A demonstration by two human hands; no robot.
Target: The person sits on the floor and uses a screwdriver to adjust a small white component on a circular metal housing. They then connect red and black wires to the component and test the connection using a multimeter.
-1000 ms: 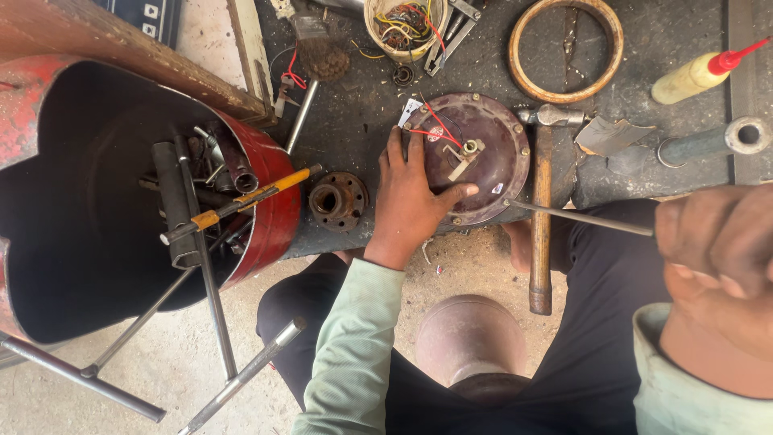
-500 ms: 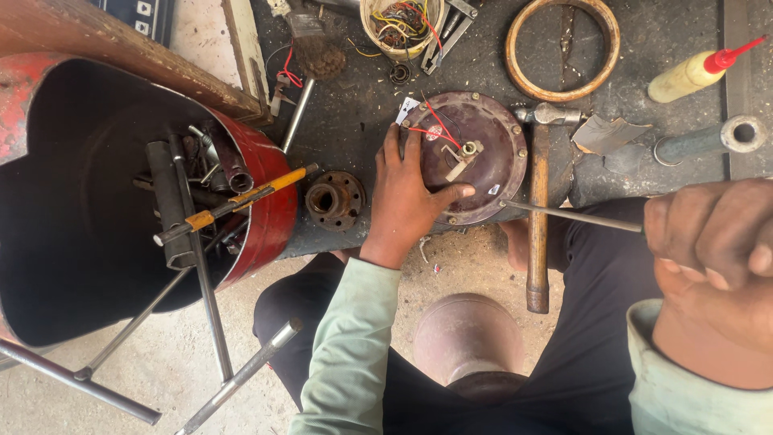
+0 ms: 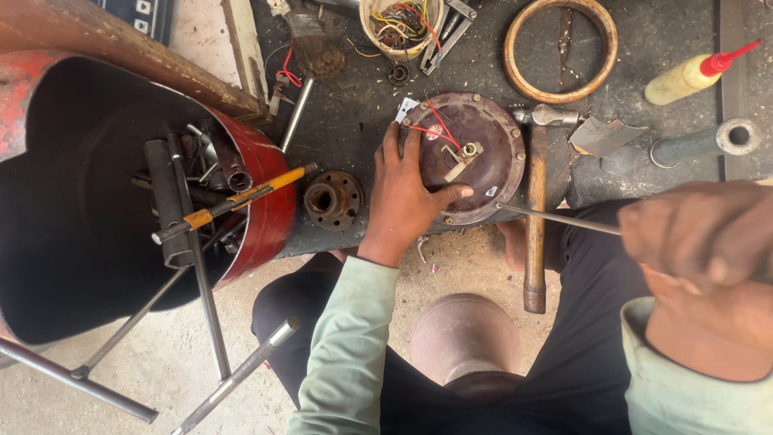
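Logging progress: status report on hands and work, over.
Left hand flat on round motor housing. Right hand grips screwdriver, tip at housing rim. Hammer alongside.

The left hand [image 3: 407, 197] is lying palm down near the centre of the view, its fingers spreading toward twelve o'clock and the thumb stretching out toward three o'clock. Its wrist is running back toward six o'clock into a pale green sleeve, the forearm angling slightly toward seven o'clock. The right hand [image 3: 700, 242] is sitting at three o'clock, close to the camera and blurred, its fingers curling into a closed fist, knuckles facing nine o'clock, the green cuff showing at five o'clock.
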